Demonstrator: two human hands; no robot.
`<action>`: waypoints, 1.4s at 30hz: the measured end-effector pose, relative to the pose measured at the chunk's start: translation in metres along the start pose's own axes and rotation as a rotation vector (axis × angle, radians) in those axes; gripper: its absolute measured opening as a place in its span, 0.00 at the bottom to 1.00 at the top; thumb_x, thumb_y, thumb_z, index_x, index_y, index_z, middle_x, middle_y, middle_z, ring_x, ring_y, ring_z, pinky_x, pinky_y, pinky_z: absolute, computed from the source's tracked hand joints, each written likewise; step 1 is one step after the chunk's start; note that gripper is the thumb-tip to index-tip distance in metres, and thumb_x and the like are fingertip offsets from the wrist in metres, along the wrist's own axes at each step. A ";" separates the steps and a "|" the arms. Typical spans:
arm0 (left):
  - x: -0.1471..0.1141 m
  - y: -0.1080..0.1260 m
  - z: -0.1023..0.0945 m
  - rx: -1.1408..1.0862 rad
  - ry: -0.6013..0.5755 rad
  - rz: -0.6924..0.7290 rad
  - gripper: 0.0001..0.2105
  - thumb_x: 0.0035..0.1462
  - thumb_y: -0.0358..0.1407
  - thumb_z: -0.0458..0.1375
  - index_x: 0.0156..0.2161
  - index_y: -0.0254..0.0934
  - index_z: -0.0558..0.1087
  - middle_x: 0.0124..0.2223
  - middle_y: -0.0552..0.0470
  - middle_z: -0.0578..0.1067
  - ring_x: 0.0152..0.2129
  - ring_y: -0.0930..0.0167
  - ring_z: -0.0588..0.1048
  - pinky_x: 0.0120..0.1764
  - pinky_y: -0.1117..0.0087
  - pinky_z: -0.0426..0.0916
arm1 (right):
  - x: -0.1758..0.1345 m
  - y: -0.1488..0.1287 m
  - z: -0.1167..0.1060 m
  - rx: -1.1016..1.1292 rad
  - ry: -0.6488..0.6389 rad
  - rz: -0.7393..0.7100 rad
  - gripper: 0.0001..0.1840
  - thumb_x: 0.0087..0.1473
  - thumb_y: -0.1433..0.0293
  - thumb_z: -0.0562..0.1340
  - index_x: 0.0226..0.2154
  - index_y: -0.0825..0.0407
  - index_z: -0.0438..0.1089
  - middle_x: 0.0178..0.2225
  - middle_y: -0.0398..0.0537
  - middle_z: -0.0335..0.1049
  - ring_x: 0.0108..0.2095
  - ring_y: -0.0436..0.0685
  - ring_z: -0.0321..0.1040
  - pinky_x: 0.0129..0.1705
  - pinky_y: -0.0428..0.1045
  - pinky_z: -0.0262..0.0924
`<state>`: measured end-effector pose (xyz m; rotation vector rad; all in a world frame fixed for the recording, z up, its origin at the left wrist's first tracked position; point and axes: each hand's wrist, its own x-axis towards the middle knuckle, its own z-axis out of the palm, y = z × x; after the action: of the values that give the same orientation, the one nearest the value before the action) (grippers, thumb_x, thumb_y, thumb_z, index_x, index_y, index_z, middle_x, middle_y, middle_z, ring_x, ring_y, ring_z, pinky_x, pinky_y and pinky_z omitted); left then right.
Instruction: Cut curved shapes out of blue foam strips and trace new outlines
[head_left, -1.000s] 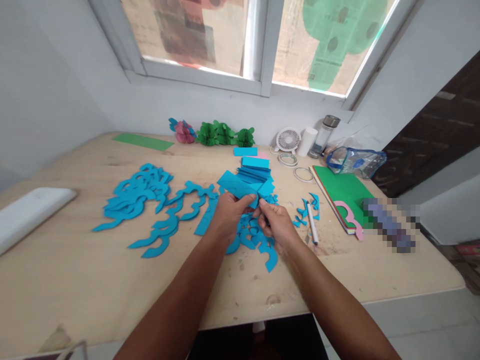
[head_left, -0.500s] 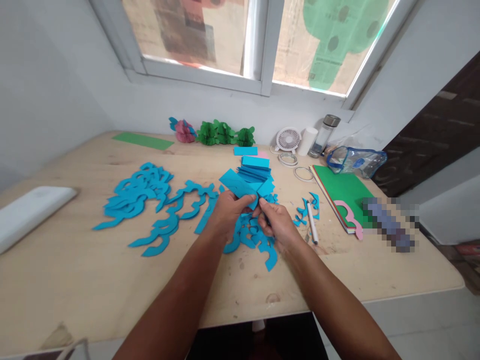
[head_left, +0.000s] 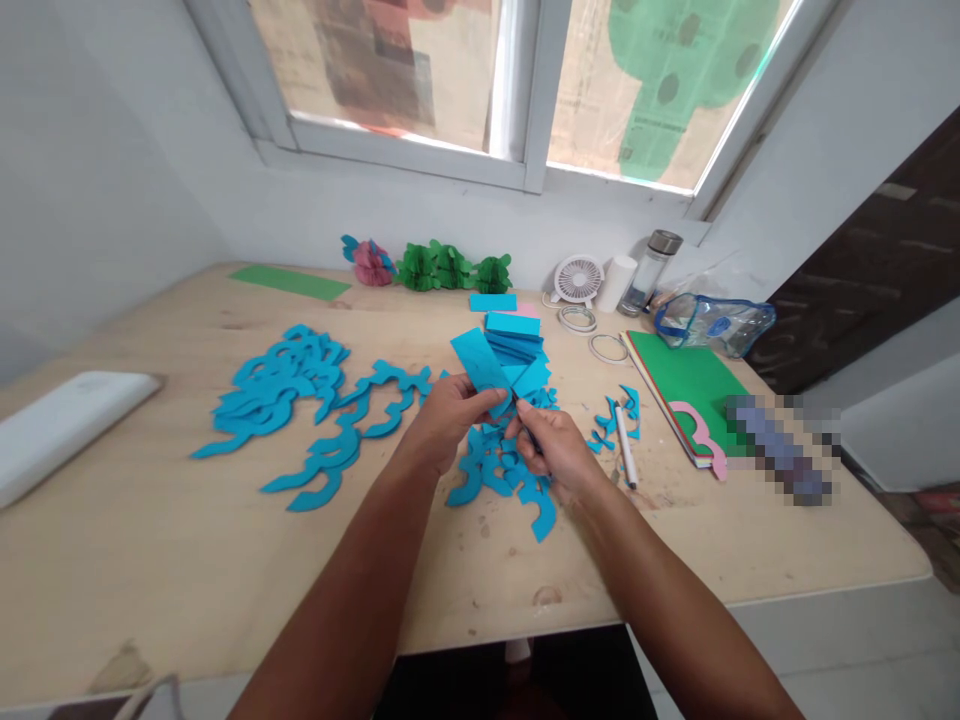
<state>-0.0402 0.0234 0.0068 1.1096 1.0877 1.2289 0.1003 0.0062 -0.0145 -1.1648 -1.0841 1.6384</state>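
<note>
A small white fan, a white cylinder and a lidded bottle stand by the wall, near a blue-edged clear pouch.

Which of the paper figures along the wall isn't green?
The leftmost paper figure: it's pink with blue parts, while the other figures are green.

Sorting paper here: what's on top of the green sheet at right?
A pink cutout lies partly on the sheet; a clear pouch overlaps its far edge, a blurred object its right side. What they cover is hidden.
</note>
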 end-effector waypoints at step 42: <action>0.000 0.002 -0.001 0.122 -0.024 -0.056 0.14 0.39 0.41 0.63 0.17 0.37 0.63 0.18 0.59 0.62 0.18 0.75 0.61 0.24 0.72 0.58 | 0.000 -0.004 -0.002 -0.027 -0.004 -0.003 0.25 0.44 0.48 0.64 0.22 0.55 0.68 0.09 0.34 0.54 0.08 0.42 0.42 0.12 0.43 0.32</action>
<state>-0.0417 0.0231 0.0081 1.1746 1.1805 1.1149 0.1026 0.0076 -0.0112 -1.1779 -1.1132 1.6288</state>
